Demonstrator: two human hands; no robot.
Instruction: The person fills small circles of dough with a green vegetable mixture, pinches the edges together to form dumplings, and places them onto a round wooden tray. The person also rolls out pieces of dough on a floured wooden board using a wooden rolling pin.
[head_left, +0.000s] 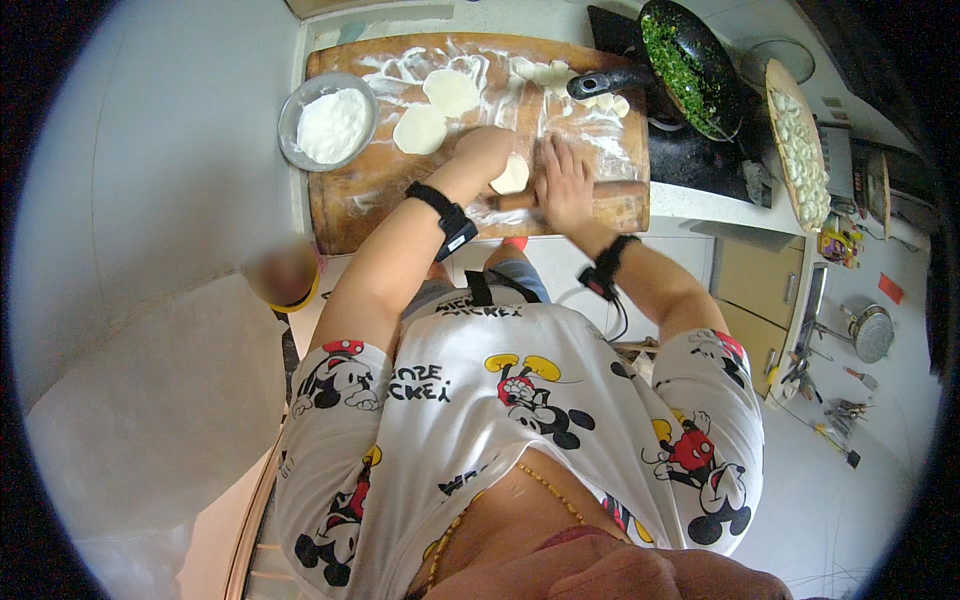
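My left hand (486, 150) is curled at the edge of a small round dough wrapper (510, 175) on the floured wooden board (345, 202). Its fingertips are mostly hidden. My right hand (562, 184) bears on a wooden rolling pin (619, 190), palm across it and fingers stretched forward. The pin's left end lies just below the small wrapper. Two larger flat wrappers, one upper (451, 93) and one lower (420, 129), lie beyond my left hand. Small dough pieces (551, 73) sit at the board's far right, partly behind a pan handle.
A bowl of flour (334, 126) stands on the board's left. The handle (611, 81) of a frying pan with chopped greens (682, 75) juts over the board from the black stove (697, 165). Rows of pale dumplings (801, 154) fill a round tray at right. A wall (187, 135) borders the left.
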